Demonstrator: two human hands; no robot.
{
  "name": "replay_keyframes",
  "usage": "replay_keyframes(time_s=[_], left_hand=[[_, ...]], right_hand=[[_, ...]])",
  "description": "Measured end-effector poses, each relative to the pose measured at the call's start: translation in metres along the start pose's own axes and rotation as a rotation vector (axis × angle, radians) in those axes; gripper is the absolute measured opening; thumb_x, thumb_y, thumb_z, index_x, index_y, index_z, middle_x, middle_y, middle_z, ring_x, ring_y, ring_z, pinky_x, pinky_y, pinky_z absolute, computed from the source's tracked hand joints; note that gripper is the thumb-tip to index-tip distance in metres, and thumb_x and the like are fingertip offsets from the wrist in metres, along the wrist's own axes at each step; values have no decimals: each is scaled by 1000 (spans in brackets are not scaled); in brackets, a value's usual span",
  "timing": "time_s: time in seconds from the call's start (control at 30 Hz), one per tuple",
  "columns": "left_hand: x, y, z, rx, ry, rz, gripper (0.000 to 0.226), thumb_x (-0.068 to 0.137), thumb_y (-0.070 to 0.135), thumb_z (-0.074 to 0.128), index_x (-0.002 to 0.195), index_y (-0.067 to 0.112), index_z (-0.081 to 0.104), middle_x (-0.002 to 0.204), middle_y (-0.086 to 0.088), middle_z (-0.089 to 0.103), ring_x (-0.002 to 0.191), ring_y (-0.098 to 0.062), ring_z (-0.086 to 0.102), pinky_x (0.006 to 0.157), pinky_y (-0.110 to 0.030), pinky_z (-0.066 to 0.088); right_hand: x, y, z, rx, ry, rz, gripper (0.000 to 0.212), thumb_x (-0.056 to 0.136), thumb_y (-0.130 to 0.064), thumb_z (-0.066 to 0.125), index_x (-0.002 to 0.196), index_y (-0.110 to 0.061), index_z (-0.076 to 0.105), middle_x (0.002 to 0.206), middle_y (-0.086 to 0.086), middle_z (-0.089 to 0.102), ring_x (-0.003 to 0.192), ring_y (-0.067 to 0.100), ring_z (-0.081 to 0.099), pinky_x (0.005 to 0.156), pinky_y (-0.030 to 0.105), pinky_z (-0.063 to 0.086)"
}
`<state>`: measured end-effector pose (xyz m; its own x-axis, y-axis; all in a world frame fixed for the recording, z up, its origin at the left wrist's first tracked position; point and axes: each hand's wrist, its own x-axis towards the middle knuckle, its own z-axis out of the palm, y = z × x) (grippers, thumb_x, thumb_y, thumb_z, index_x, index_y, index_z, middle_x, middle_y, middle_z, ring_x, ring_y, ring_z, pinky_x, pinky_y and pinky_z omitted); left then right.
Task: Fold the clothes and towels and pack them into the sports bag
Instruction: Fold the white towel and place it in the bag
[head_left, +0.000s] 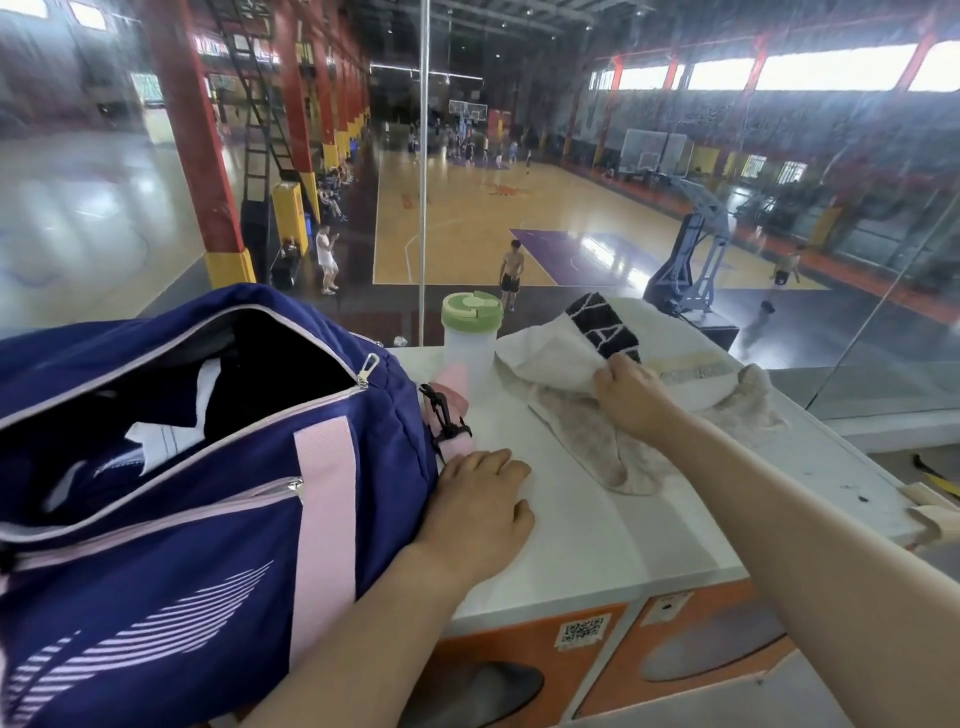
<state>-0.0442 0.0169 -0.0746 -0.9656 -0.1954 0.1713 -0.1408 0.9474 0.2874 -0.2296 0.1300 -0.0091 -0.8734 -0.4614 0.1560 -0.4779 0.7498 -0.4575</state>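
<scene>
The right hand is pinching the white towel at two o'clock on the surface; the left hand is resting flat, fingers relaxed, beside the open sports bag. Dragging the towel is risking tipping the bottle touching it.

A green-lidded bottle stands on the white countertop; beyond glass, seemingly a basketball court.

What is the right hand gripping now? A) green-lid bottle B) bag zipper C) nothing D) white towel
D: the right hand has its fingers curled on the edge of the white towel, away from the bottle and the bag.
</scene>
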Motion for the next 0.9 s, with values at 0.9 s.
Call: replay_keyframes(time_s=[0.9], left_hand=[[-2, 86, -67, -926, 260, -130, 109, 76, 48, 77, 154, 31, 3, 159, 9, 13, 145, -13, 16, 112, -32, 23]], right_hand=[[-70, -68, -180, 697, 291, -43, 19, 79, 2, 57, 83, -15, 63, 76, 3, 63, 70, 17, 59, 63, 26, 50]])
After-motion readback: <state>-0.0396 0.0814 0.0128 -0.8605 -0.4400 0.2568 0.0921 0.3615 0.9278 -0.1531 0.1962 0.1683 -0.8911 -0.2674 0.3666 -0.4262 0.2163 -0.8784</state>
